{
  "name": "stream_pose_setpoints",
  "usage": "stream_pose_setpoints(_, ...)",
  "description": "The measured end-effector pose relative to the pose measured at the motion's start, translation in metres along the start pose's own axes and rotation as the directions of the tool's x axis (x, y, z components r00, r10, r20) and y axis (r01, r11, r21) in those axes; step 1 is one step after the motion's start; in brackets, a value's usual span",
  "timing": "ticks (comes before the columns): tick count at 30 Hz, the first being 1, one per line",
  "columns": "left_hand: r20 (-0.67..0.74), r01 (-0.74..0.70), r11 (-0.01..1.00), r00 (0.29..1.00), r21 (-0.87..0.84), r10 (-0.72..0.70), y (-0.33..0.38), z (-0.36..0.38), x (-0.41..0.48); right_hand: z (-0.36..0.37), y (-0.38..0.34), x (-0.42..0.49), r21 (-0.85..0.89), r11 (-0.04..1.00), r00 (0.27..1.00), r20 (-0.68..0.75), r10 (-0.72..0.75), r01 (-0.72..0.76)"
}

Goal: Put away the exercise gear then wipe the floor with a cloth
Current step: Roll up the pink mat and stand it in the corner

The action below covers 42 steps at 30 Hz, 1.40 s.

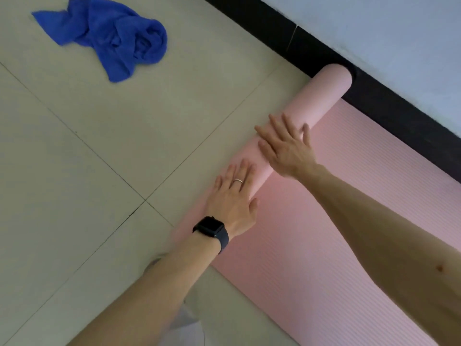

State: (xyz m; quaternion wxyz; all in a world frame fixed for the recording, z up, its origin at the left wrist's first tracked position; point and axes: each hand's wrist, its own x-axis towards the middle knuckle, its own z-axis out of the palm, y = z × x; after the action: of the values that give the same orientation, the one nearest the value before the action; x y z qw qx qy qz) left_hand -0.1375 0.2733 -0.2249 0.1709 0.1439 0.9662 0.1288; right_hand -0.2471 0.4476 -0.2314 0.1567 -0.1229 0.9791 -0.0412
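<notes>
Left hand (233, 196) and right hand (284, 143), fingers straight, press flat on the partly rolled pink mat (324, 96) beside the wall; the soft, springy foam likely needs even palm pressure mid-roll to prevent unrolling.

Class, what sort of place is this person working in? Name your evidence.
Probably an indoor room, perhaps at home: a pale tiled floor, a pink exercise mat half rolled beside a wall with dark skirting, and a blue cloth on the tiles.
</notes>
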Motion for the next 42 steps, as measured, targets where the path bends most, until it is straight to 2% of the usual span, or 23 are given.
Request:
stream_pose_setpoints(2,-0.046,-0.046,0.995,0.998,-0.087,0.042,-0.002,-0.019,0.001,0.011,0.015,-0.019,0.062,0.998,0.999,-0.031,0.021,-0.019)
stream_pose_setpoints(4,-0.072,-0.048,0.997,0.996,-0.057,0.044,-0.01,-0.033,0.008,0.017,0.032,-0.043,0.137,0.99,0.998,-0.05,0.042,-0.035)
stream_pose_setpoints(7,0.105,-0.014,0.994,0.994,0.107,0.002,-0.011,-0.021,0.019,0.028,0.052,-0.087,0.11,0.992,0.988,-0.138,0.069,-0.054)
stream_pose_setpoints(9,0.174,-0.049,0.998,0.984,0.037,0.042,0.014,0.007,0.011,0.023,0.057,-0.102,0.103,0.986,0.953,-0.26,0.153,-0.131)
stream_pose_setpoints(11,0.135,-0.087,0.996,0.987,-0.02,0.089,0.048,0.032,-0.007,0.009,0.054,-0.095,0.13,0.97,0.913,-0.332,0.239,-0.206)
stream_pose_setpoints(13,0.114,-0.113,0.993,0.987,0.032,0.109,0.076,0.045,-0.023,0.001,0.056,-0.083,0.114,0.982,0.934,-0.307,0.181,-0.152)
stream_pose_setpoints(15,0.148,-0.127,0.991,0.982,0.046,0.119,0.092,0.046,-0.031,0.007,0.068,-0.08,0.031,0.999,0.98,-0.2,0.025,-0.019)
stream_pose_setpoints(17,0.173,-0.21,0.977,0.964,0.03,0.202,0.092,0.034,-0.032,0.021,0.082,-0.093,0.023,0.999,0.988,-0.15,-0.034,0.038)
stream_pose_setpoints(19,0.121,-0.302,0.953,0.947,0.023,0.298,0.082,0.019,-0.027,0.032,0.094,-0.114,0.072,0.997,0.975,-0.223,-0.009,0.026)
stream_pose_setpoints(21,0.078,-0.344,0.932,0.938,0.112,0.337,0.072,0.008,-0.015,0.039,0.105,-0.135,0.136,0.991,0.97,-0.241,0.038,-0.005)
stream_pose_setpoints(23,0.155,-0.397,0.892,0.916,0.216,0.371,0.074,0.009,-0.003,0.047,0.117,-0.154,0.175,0.984,0.968,-0.239,0.07,-0.028)
stream_pose_setpoints(25,0.253,-0.449,0.874,0.882,0.187,0.399,0.089,0.021,-0.002,0.051,0.127,-0.174,0.205,0.978,0.963,-0.253,0.089,-0.036)
stream_pose_setpoints(27,0.269,-0.474,0.873,0.861,0.117,0.432,0.104,0.033,-0.008,0.045,0.127,-0.184,0.223,0.974,0.94,-0.318,0.12,-0.049)
stream_pose_setpoints(29,0.267,-0.546,0.832,0.82,0.098,0.507,0.119,0.038,-0.013,0.022,0.127,-0.179,0.199,0.968,0.888,-0.402,0.222,-0.152)
stream_pose_setpoints(30,0.278,-0.592,0.8,0.789,0.101,0.548,0.126,0.04,-0.014,0.011,0.129,-0.173,0.197,0.96,0.886,-0.38,0.264,-0.201)
stream_pose_setpoints(33,0.321,-0.703,0.71,0.68,0.031,0.659,0.146,0.035,-0.015,0.008,0.142,-0.163,0.072,0.979,0.962,-0.182,0.202,-0.192)
stream_pose_setpoints(35,0.292,-0.732,0.678,0.637,-0.063,0.714,0.153,0.024,-0.004,0.024,0.154,-0.177,0.043,0.984,0.977,-0.118,0.178,-0.174)
stream_pose_setpoints(36,0.232,-0.746,0.663,0.636,-0.058,0.736,0.152,0.019,0.005,0.032,0.159,-0.187,0.054,0.981,0.974,-0.123,0.191,-0.186)
stream_pose_setpoints(38,0.183,-0.788,0.611,0.613,0.076,0.769,0.145,0.011,0.034,0.042,0.168,-0.211,0.075,0.967,0.958,-0.136,0.251,-0.243)
stream_pose_setpoints(40,0.303,-0.867,0.449,0.497,0.216,0.813,0.148,0.014,0.067,0.046,0.178,-0.237,0.089,0.947,0.938,-0.134,0.319,-0.31)
stream_pose_setpoints(42,0.392,-0.927,0.281,0.361,0.247,0.846,0.162,0.024,0.088,0.051,0.18,-0.261,0.138,0.909,0.904,-0.12,0.41,-0.394)
